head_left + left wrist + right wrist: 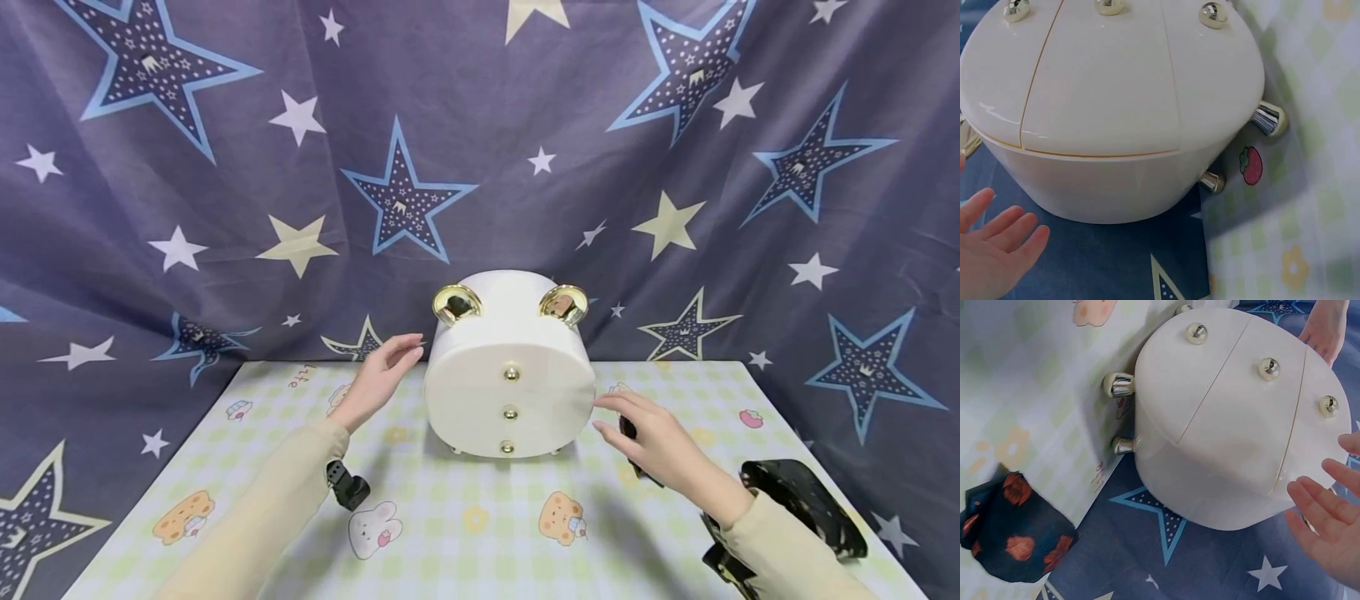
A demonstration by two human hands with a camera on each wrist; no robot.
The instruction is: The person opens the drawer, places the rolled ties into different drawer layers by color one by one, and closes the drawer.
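Note:
A white oval chest (480, 408) stands near the table's back edge, with small gold feet, gold ear-like discs (457, 304) on top and three gold knobs (511, 414) down its front. Thin seams split the front into drawers, all closed. My left hand (382, 371) hovers at its left side, fingers loosely bent and holding nothing. In the left wrist view that hand (1000, 250) lies apart from the wall. On the other side is my right hand (652, 433), its fingertips right at the chest's edge. The right wrist view shows its fingers (1319, 509) spread, palm bare.
Right of the chest lies a dark cloth item with reddish patches (1019, 547), mostly hidden behind my right hand in the head view. A black patterned item (810, 508) is beside my right forearm. A star-print curtain (495, 100) hangs behind the checked tabletop (435, 542).

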